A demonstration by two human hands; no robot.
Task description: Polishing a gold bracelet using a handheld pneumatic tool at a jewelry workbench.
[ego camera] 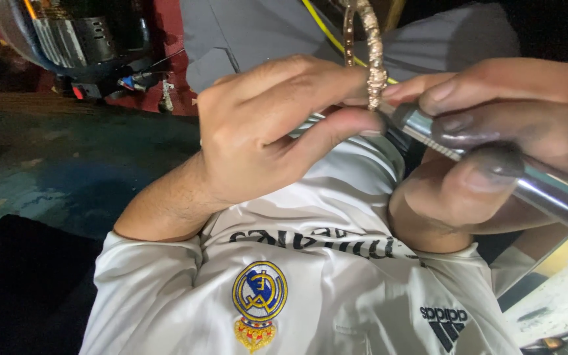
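Observation:
My left hand [264,125] pinches a thin gold-coloured studded bangle [374,62] between thumb and fingers, holding it upright in front of my white shirt [310,283]. My right hand [494,131], its fingertips dark with grime, is wrapped round a shiny metal handpiece tool [553,190]. The tool runs in from the lower right. Its tip meets the lower edge of the bangle, right beside my left thumb. The upper part of the bangle runs out of the frame.
A dark motor-like machine [80,39] on a red base stands at the top left. A yellow cable [323,29] crosses grey cloth [251,33] at the top. Dark floor [54,164] lies at left, a pale surface [560,302] at the bottom right.

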